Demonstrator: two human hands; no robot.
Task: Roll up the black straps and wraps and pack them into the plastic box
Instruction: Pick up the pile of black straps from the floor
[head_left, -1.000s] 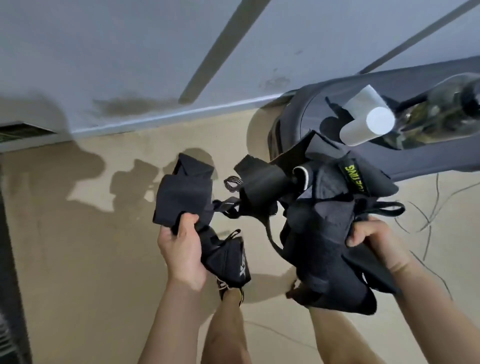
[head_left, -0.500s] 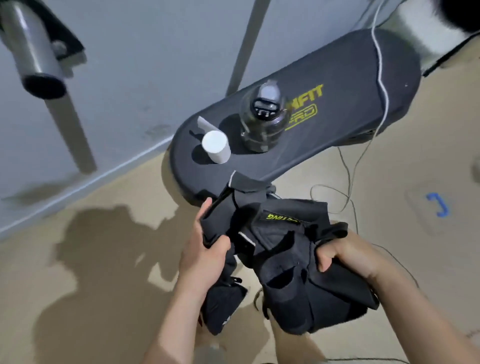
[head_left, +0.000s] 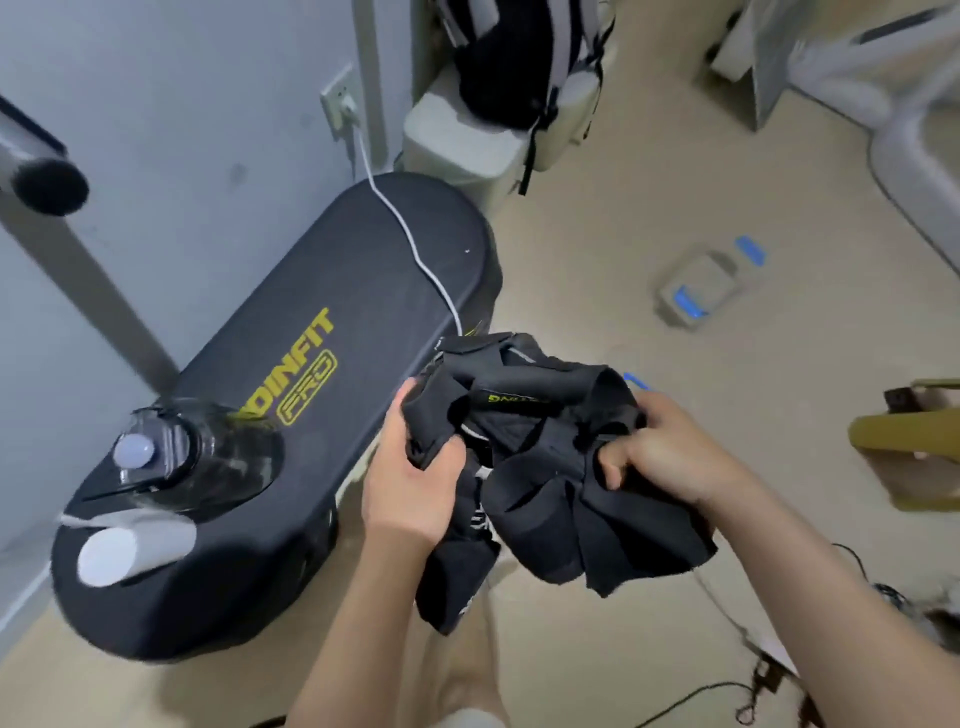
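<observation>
**Both hands grip one bundle of black straps, the box well apart on the floor**

At eight o'clock in the view a white cylinder (head_left: 132, 553) lies on its side on a black padded bench (head_left: 337, 291) with yellow lettering. A clear bottle (head_left: 176, 457) stands just beside the cylinder, at nine o'clock. A white cable (head_left: 415, 244) runs across the far end of the bench, toward eleven o'clock.

Just left of centre, the left hand (head_left: 410, 488) has its fingers and thumb curled round the left edge of the black straps (head_left: 540, 483). These hang as a loose, unrolled bundle in mid-air over the tan floor, with ends drooping toward six o'clock. The right hand (head_left: 670, 457), at three o'clock of the bundle, clenches a fold of its right side.

The plastic box (head_left: 714, 273), clear with blue clips and blurred, sits on the floor at one o'clock, well apart from the straps. A yellow frame (head_left: 893, 431) shows at the three o'clock edge
</observation>
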